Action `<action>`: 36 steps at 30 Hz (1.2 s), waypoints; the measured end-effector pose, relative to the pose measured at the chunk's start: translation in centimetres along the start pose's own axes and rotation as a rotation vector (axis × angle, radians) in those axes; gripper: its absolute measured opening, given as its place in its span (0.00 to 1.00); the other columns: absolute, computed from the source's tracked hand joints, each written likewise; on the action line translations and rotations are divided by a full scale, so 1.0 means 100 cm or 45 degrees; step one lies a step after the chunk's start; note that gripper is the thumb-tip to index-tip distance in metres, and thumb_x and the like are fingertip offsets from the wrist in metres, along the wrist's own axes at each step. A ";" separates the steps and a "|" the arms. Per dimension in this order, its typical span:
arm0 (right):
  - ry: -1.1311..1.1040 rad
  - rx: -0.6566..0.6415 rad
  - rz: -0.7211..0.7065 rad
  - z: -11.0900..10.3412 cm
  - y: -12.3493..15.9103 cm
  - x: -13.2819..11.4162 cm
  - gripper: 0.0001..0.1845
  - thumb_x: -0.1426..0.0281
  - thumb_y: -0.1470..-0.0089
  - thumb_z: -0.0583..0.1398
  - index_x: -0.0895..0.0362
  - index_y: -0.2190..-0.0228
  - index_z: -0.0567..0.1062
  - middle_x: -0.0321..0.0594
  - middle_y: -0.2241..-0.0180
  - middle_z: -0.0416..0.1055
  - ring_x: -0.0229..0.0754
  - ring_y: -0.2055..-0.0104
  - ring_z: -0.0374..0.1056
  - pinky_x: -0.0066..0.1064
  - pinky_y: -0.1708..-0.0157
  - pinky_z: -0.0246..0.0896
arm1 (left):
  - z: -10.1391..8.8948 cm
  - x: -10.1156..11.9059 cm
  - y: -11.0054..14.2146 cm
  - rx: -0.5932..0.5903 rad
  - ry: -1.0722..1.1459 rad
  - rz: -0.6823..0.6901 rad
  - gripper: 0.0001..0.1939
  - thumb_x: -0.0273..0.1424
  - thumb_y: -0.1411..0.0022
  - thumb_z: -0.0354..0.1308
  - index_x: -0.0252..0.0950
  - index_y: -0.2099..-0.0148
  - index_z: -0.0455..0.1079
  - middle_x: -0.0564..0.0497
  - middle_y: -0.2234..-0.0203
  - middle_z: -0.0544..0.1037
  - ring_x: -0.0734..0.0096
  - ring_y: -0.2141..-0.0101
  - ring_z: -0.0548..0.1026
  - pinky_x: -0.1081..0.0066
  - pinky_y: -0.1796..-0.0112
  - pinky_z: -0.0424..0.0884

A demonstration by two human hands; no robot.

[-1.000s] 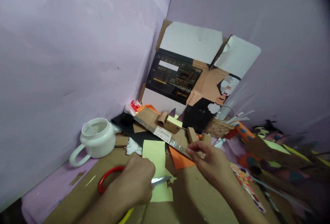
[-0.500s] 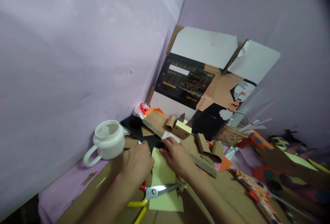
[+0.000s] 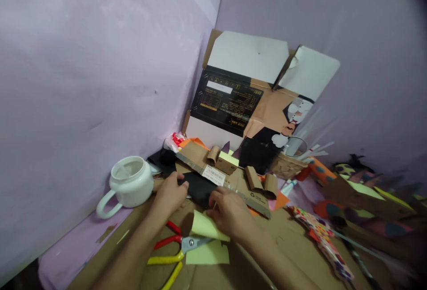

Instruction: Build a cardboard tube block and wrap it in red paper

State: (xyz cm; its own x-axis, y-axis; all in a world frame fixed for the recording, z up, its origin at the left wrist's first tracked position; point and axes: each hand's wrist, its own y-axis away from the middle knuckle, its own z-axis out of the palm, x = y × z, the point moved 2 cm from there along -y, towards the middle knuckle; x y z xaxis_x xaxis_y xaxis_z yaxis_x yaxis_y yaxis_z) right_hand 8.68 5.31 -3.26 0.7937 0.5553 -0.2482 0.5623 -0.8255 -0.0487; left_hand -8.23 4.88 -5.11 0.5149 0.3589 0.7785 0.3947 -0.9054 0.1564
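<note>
Pink-covered worktop [image 3: 60,263] with brown cardboard [image 3: 287,254] laid over it, beneath both hands. Beyond the fingers, a large opened carton [image 3: 230,103] leans against the wall. A white mug [image 3: 131,185] stands to the left of the left fingers.

The left hand [image 3: 170,194] looks empty, its thumb and forefinger apart beside black sheet material [image 3: 198,187]. The right hand [image 3: 230,212] has its fingers bent and apparently pinching the far end of a yellow-green paper strip [image 3: 207,254], which curls up just under them; its near end lies flat.

Nearer the wearer than the right fingers, scissors [image 3: 196,242] with red and yellow handles sit between the paper's layers, whether one pair or two is unclear. They should feel stiff and weightier, best held by the handles. The paper looks light, soft and easily creased or torn, so a gentle edge hold suits it.
</note>
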 end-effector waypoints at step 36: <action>0.140 0.428 0.063 -0.067 -0.069 0.039 0.06 0.67 0.49 0.59 0.51 0.68 0.77 0.36 0.65 0.76 0.45 0.62 0.70 0.29 0.69 0.57 | 0.015 0.064 -0.022 -0.134 -0.305 0.782 0.12 0.24 0.49 0.53 0.36 0.63 0.75 0.45 0.65 0.79 0.58 0.59 0.75 0.65 0.55 0.66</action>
State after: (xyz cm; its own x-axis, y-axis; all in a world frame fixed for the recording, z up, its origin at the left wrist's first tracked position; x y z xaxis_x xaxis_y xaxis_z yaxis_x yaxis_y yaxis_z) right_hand 9.48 13.82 2.58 0.8486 0.5064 -0.1534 0.4294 -0.8285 -0.3596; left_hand -4.69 9.48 -1.40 0.7819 -0.1996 0.5906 -0.0942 -0.9743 -0.2047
